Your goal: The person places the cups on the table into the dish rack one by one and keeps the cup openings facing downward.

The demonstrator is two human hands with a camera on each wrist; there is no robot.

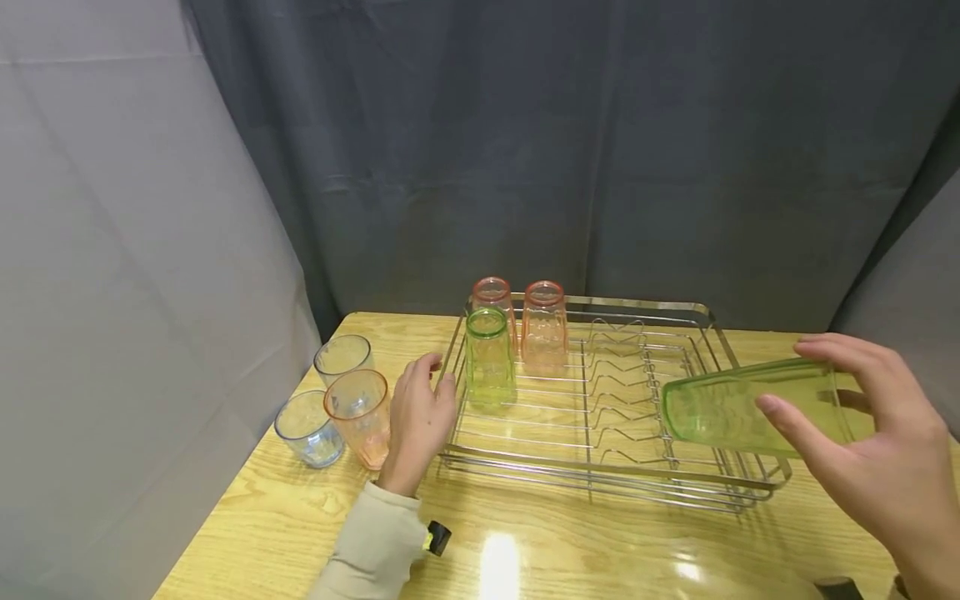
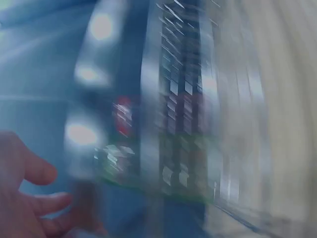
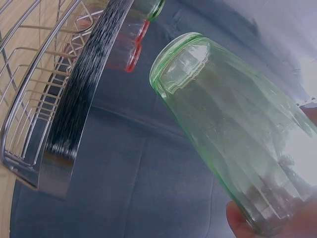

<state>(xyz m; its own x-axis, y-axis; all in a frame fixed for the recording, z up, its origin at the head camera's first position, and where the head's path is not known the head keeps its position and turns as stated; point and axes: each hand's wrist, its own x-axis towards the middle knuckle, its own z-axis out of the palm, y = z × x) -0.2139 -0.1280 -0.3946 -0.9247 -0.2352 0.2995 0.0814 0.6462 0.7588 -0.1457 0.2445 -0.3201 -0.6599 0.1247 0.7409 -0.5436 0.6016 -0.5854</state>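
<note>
Head cam: dk curtain [image 1: 600,150] backs wood tbl [image 1: 292,517].

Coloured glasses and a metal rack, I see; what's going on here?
A person's right hand holds a tall clear green tumbler sideways at the right end of the silver wire rack. Their left hand, gripping nothing, is at its left end. In the rack, another green tumbler and two clear pink tumblers stand upside down; left of it, one clear orange tumbler and two pale blue ones stand upright on the wooden table.
</note>
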